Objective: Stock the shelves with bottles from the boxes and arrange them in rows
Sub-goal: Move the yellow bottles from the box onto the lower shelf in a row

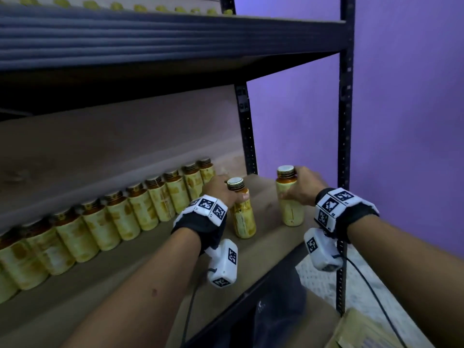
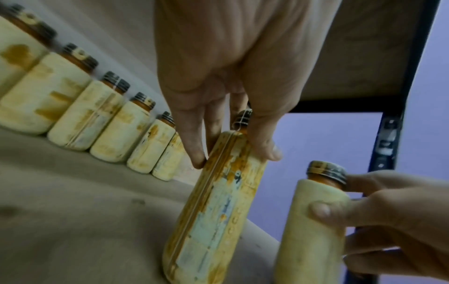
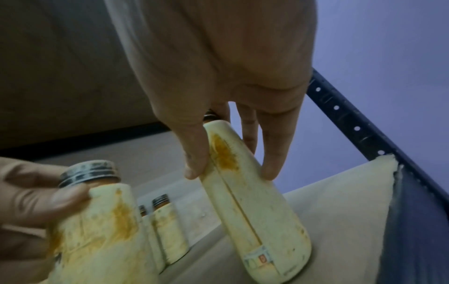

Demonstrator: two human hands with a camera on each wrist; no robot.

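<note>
The shelf unit point(image 1: 346, 136) runs past the frame on the left and top, so I see only part of it; the upper shelf point(image 1: 150, 36) shows just the yellow tops of what stands there, too blurred to make out. The shelf board point(image 1: 140, 257) in front of me carries a row of bottles point(image 1: 105, 222) along the back wall, standing upright, caps up, side by side; the nearest ones at the left are cut off and smeared by blur, and their labels cannot be read. A cardboard box point(image 1: 361, 332) shows only a corner at the bottom right.

My left hand point(image 1: 221, 190) comes down from above and grips the left bottle point(image 1: 242, 212) around its shoulder, thumb on one side, fingers on the other. It stands on the board just past the end of the row, long axis vertical, cap up. My right hand point(image 1: 305, 187) wraps the right bottle point(image 1: 291, 199) the same way, near the shelf's right front edge, also upright. Both bottoms appear to be on the board. My fingers hide the far sides of both bottles. The two bottles are apart, not touching.
</note>
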